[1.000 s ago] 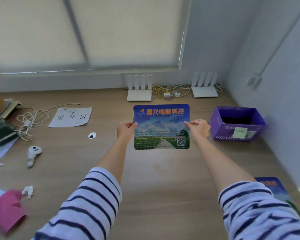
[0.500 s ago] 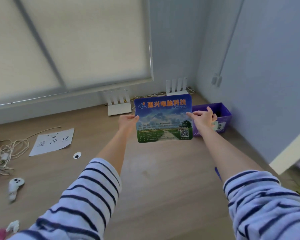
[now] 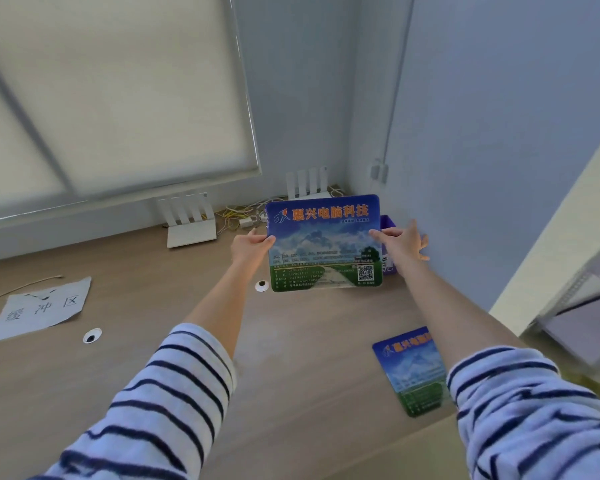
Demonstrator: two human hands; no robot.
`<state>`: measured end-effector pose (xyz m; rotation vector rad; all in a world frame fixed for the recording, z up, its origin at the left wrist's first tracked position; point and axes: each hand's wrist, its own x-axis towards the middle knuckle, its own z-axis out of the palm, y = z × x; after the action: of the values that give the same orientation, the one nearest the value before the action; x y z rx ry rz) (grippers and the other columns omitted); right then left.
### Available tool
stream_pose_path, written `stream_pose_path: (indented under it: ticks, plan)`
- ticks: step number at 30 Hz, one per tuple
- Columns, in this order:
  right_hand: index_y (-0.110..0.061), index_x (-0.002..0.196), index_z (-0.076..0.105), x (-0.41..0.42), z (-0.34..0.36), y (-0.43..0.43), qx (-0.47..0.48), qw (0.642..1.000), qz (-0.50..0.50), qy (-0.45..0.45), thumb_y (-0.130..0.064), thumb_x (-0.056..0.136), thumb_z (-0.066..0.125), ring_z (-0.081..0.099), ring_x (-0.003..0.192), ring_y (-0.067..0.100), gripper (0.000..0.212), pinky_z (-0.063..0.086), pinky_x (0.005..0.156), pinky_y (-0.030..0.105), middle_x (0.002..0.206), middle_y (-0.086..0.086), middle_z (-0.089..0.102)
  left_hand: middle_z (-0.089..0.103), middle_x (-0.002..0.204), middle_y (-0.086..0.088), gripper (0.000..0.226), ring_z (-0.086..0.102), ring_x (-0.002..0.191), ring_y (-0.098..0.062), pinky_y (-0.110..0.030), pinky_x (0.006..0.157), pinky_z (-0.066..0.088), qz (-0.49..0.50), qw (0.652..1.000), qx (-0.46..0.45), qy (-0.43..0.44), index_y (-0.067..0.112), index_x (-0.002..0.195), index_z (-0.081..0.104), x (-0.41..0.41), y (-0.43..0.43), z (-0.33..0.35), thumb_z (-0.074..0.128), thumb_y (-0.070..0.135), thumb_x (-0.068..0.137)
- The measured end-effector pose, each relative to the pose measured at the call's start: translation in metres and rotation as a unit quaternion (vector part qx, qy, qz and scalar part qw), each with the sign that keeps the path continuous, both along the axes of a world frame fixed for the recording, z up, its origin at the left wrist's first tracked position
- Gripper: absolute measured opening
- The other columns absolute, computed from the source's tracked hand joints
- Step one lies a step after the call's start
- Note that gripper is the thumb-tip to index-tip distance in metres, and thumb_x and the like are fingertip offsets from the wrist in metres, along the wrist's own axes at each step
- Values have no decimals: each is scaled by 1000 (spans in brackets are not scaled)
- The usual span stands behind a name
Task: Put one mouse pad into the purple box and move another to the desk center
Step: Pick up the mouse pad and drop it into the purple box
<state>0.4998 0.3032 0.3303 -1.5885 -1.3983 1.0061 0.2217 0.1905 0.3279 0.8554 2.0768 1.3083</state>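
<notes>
I hold a blue and green printed mouse pad (image 3: 324, 242) upright in the air, its face toward me. My left hand (image 3: 252, 247) pinches its left edge and my right hand (image 3: 400, 242) pinches its right edge. The pad hides most of the purple box (image 3: 388, 226); only a strip of the box shows behind the pad's right side, near the corner of the walls. A second mouse pad (image 3: 413, 370) of the same print lies flat on the desk at the lower right, partly under my right sleeve.
Two white routers (image 3: 189, 221) (image 3: 307, 183) with yellow cables stand against the back wall. A paper sheet with writing (image 3: 40, 308) lies at the left. Small round white stickers (image 3: 91, 336) (image 3: 262, 285) dot the wooden desk (image 3: 309, 341). A wall closes the right side.
Both hands have carried the mouse pad to the right, so it now covers the purple box. The view has swung right too, bringing the second pad into sight.
</notes>
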Motion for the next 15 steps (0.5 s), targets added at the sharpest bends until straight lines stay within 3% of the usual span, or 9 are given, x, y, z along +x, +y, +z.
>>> stream_pose_path:
  ticks: [3, 7, 12, 15]
  plan:
    - [-9, 132, 52, 28, 5, 28, 1, 1000, -1, 3, -39, 71, 80, -3, 149, 31, 73, -6, 111, 69, 144, 5, 51, 47, 146, 1, 26, 48, 132, -23, -46, 109, 40, 18, 1000, -4, 9, 25, 102, 74, 28, 22, -7, 72, 33, 77]
    - [-11, 147, 33, 59, 7, 66, 5, 1000, 12, 4, -43, 69, 81, 0, 149, 27, 97, -6, 112, 68, 118, -2, 69, 48, 145, 3, 27, 49, 130, -24, -48, 107, 42, 39, 999, -9, -8, 26, 101, 74, 62, 51, -16, 73, 35, 76]
    - [-6, 133, 50, 86, 5, 105, 8, 999, 42, -9, -42, 68, 82, 2, 148, 29, 81, -3, 113, 65, 143, 5, 53, 50, 144, 3, 12, 39, 138, -26, -57, 111, 32, 54, 998, -6, -14, 39, 82, 71, 89, 81, -26, 73, 40, 70]
    - [-14, 143, 39, 95, 0, 125, -5, 999, 47, 0, -45, 65, 83, 2, 147, 28, 94, 0, 115, 62, 136, 6, 57, 50, 144, 5, 10, 35, 140, -25, -59, 111, 31, 52, 999, -6, -12, 42, 78, 69, 99, 92, -26, 71, 43, 68]
